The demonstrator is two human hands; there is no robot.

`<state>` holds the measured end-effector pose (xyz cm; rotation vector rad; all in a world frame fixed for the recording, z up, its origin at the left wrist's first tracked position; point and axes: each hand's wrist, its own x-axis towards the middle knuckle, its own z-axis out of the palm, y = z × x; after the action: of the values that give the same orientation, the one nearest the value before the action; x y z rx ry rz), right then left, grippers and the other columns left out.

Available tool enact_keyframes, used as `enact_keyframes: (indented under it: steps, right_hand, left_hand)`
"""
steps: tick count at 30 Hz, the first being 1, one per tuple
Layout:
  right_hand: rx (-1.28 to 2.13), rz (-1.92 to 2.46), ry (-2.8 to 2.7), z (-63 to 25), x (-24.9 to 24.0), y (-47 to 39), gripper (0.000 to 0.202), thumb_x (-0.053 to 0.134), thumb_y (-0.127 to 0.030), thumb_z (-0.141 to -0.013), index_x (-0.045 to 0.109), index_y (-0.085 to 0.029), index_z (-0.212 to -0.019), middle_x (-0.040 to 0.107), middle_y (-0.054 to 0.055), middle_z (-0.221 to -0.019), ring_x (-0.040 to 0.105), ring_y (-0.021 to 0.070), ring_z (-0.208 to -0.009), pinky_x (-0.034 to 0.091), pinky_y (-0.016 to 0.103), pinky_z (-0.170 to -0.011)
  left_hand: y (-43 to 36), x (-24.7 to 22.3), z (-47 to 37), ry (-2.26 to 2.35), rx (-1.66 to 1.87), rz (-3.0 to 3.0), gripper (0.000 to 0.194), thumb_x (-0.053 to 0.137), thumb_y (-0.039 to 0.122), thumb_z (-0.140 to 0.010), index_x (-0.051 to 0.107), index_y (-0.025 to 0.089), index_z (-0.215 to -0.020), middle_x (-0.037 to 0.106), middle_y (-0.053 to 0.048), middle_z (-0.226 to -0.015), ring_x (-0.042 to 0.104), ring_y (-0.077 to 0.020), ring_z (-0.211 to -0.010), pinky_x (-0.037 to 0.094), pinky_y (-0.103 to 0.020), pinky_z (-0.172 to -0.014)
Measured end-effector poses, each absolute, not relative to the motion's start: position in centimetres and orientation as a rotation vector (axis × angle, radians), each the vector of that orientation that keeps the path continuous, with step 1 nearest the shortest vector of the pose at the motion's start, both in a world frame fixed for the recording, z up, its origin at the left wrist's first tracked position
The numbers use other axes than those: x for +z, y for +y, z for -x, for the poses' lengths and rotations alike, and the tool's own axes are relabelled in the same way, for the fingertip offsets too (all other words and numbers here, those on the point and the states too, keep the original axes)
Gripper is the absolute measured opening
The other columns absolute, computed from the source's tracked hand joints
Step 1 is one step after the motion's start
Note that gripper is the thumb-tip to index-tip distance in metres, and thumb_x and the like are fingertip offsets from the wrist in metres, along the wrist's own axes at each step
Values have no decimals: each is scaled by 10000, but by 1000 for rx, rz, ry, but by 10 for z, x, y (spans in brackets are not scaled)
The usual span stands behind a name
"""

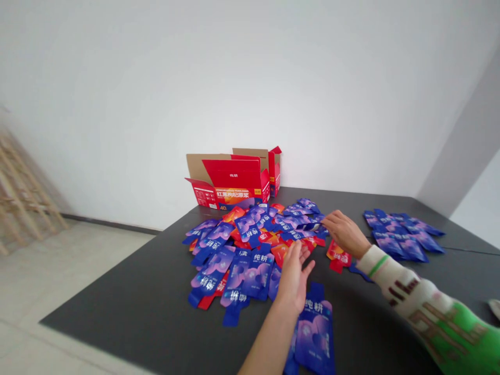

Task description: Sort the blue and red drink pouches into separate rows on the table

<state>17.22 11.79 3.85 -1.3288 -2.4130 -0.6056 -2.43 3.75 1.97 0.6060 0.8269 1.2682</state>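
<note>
The left hand [296, 273] reaches forward on a bare forearm, open and holding nothing, its fingers extended and the thumb held away from them. The right hand [346, 234], in a patterned sleeve [422, 302] of white, green and brown, comes in from the right with wrist bent and palm turned down; its fingertips pinch the edge of a blue pouch [311, 226] (seen nearly edge-on, so its front is hard to make out). That pouch is just left of the right hand and beyond the left one.

Under the right hand lies a red pouch [339, 256]. Nearer than the left hand, beside its wrist, are overlapping front pouches [315, 336], also blue. A loose heap [250, 273] of blue and red pouches spreads leftward and beyond the left hand. To the right of the right hand, a separate group [404, 237] of blue pouches lies overlapping on the dark table [156, 307].

Farthest from the hands, past the heap, stand a front carton [238, 182] and a rear carton [275, 174], both red with raised flaps (their contents cannot be seen).
</note>
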Motion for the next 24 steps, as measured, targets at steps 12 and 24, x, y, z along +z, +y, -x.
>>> enact_keyframes:
  steps: [12,24]
  right_hand:
    - [-420,890,-2251,-182,32,7,329,444,-229,-995,649,-315,-1238,555,76,-1267,471,267,-1195,457,467,-984]
    - [964,1021,-1334,-136,44,-5,411,642,-573,-877,607,-216,-1077,637,40,-985,615,189,-863,547,260,-742]
  left_hand:
    - [19,35,20,652,982,-392,239,774,194,-684,718,131,-908,744,-74,-865,689,-169,-739,559,-262,-717]
    - [8,24,3,720,1320,-770,524,809,374,-685,656,174,-1144,705,-93,-1177,644,-265,-1115,483,-410,-1011]
